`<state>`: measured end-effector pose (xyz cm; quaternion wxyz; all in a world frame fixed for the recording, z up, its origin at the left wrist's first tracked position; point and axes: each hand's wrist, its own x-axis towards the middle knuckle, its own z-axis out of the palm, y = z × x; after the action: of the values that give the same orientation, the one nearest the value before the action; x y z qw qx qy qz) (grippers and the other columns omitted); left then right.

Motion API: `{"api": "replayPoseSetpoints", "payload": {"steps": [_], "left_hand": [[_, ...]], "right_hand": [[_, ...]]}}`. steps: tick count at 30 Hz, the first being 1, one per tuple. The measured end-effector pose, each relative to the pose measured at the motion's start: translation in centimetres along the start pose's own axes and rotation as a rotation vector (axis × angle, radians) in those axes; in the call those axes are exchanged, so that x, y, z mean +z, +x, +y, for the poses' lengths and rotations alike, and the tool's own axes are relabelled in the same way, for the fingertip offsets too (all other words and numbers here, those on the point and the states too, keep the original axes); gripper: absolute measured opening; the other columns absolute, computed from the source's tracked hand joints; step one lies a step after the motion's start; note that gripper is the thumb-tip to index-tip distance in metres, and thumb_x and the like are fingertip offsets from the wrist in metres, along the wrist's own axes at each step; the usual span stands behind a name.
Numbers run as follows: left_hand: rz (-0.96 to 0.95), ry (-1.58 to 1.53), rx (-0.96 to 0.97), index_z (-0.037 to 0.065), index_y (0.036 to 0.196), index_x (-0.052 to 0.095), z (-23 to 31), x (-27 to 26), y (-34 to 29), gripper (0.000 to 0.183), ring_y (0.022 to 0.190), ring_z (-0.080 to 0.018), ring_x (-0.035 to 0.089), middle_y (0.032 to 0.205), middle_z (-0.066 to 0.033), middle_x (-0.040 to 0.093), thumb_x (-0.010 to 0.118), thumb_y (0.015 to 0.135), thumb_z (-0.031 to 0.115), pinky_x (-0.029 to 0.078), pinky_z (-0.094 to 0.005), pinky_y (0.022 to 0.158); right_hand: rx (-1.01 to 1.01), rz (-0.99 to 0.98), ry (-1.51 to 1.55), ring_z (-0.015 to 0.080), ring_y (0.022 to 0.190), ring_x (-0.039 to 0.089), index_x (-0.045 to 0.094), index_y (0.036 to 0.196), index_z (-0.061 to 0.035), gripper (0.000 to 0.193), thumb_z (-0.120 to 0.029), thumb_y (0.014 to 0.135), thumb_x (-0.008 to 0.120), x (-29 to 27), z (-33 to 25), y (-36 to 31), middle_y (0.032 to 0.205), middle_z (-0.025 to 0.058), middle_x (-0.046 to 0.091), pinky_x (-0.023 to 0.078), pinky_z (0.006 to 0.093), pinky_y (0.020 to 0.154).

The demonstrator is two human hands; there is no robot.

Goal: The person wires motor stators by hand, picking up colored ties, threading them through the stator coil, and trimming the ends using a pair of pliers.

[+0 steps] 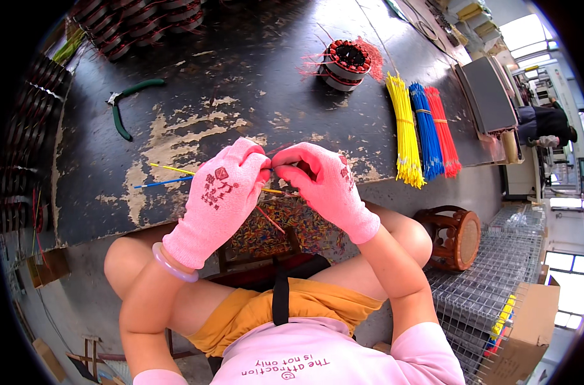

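Both my hands wear pink gloves and meet over the table's near edge, fingertips pinched together. My left hand (221,192) is closed on wires. A yellow wire (170,169) and a blue wire (167,182) stick out on its left side, and a red wire (270,219) hangs below. My right hand (324,186) is closed too, its thumb and forefinger pinching at the wires against the left fingertips. The exact joint between them is hidden by the gloves. Beyond stands a wound motor stator (345,67) with red leads.
Green-handled cutters (117,106) lie at the left of the worn black table (240,70). Bundles of yellow (404,131), blue (426,131) and red wires (442,131) lie at the right. Several stators (138,22) are stacked at the far left. Wire scraps (260,236) lie below the edge.
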<state>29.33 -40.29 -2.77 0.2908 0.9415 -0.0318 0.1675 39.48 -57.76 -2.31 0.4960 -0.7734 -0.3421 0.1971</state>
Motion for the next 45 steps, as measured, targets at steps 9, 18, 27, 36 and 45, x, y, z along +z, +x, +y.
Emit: {"api": "replayPoseSetpoints", "payload": {"steps": [9, 18, 27, 36, 45], "left_hand": [[0.066, -0.073, 0.038, 0.006, 0.097, 0.067, -0.8, 2.4, -0.6, 0.017, 0.093, -0.0299, 0.066, 0.102, -0.0075, 0.067, 0.076, 0.083, 0.011, 0.055, -0.0402, 0.080], [0.039, -0.074, -0.023, 0.007, 0.098, 0.069, -0.9, 2.3, -0.6, 0.014, 0.094, -0.0289, 0.066, 0.109, -0.0056, 0.070, 0.072, 0.084, 0.010, 0.055, -0.0405, 0.082], [0.056, -0.089, 0.003, 0.006, 0.098, 0.070, -1.1, 2.4, -0.9, 0.014, 0.097, -0.0304, 0.067, 0.121, -0.0074, 0.071, 0.070, 0.085, 0.009, 0.055, -0.0414, 0.084], [0.056, -0.095, -0.003, 0.006, 0.096, 0.068, -0.9, 2.4, -0.7, 0.013, 0.098, -0.0296, 0.067, 0.120, -0.0063, 0.071, 0.071, 0.084, 0.009, 0.055, -0.0409, 0.084], [0.067, -0.106, -0.028, 0.006, 0.096, 0.069, -1.0, 2.4, -0.8, 0.013, 0.097, -0.0294, 0.067, 0.120, -0.0058, 0.072, 0.072, 0.084, 0.009, 0.055, -0.0411, 0.084]], "right_hand": [[0.406, -0.200, 0.580, 0.0037, 0.081, 0.058, 0.066, 0.107, 0.0024, 0.017, -0.009, 0.095, 0.068, -0.9, 2.1, 1.5, 0.093, 0.0008, 0.069, 0.049, 0.0231, 0.070], [-0.525, 0.108, -0.807, 0.0202, 0.096, 0.066, 0.065, 0.123, -0.0122, 0.049, -0.027, 0.079, 0.079, -0.5, 2.5, -1.0, 0.122, 0.0009, 0.066, 0.055, 0.0377, 0.082], [0.576, -0.437, 0.520, 0.0103, 0.079, 0.062, 0.068, 0.104, -0.0023, 0.022, -0.022, 0.097, 0.062, -1.6, 2.0, 1.2, 0.090, 0.0045, 0.069, 0.050, 0.0274, 0.071], [-0.220, -0.110, -0.264, 0.0160, 0.079, 0.066, 0.069, 0.102, -0.0077, 0.018, -0.020, 0.091, 0.073, -1.3, 2.6, 0.8, 0.087, 0.0029, 0.068, 0.052, 0.0301, 0.068], [-0.359, 0.099, -0.543, 0.0159, 0.071, 0.068, 0.072, 0.101, -0.0056, 0.024, -0.025, 0.089, 0.077, -1.3, 1.7, 0.2, 0.089, 0.0059, 0.070, 0.053, 0.0288, 0.067]]}}
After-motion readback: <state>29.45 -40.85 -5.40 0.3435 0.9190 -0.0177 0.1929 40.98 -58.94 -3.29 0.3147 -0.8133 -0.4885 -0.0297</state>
